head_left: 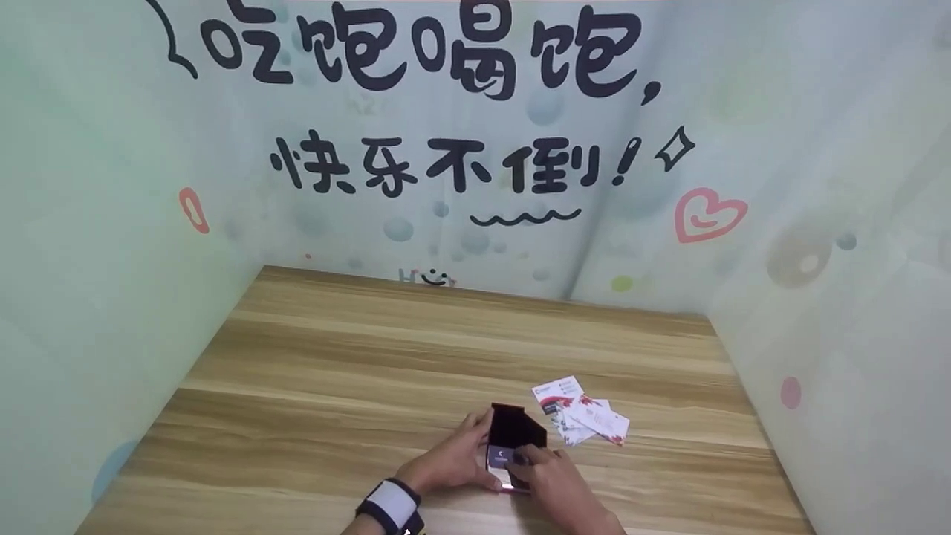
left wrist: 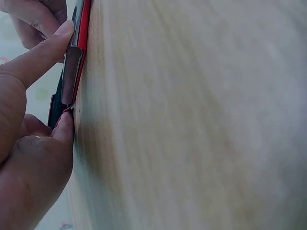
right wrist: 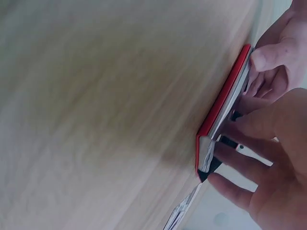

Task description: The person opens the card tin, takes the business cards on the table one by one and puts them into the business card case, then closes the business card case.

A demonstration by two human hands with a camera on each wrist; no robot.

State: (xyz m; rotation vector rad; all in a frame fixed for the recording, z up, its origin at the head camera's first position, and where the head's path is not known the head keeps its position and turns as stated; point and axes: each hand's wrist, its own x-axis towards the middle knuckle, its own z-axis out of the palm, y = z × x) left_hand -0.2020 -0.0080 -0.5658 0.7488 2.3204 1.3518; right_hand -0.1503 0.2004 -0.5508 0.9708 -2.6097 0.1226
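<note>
A red-edged card case [right wrist: 226, 93] lies on the table with its black-lined lid [head_left: 511, 425] folded back. Inside the case is a card [head_left: 501, 455] with a dark upper part, a white mark and a light lower part. My left hand [head_left: 455, 458] grips the case from the left, thumb at its near end and fingers along the side. From the right, my right hand [head_left: 561, 483] reaches over the case with bent fingers. In the right wrist view, its thumb dips onto the case's inside, while other fingertips [right wrist: 221, 151] lie along the end.
Several printed cards [head_left: 594, 417] lie overlapping on the table, just beyond the case to the right. The wood-grain table [head_left: 356, 349] is bounded by printed fabric walls [head_left: 475, 245] at the back and both sides. A white-and-black wristband [head_left: 390, 505] is on my left wrist.
</note>
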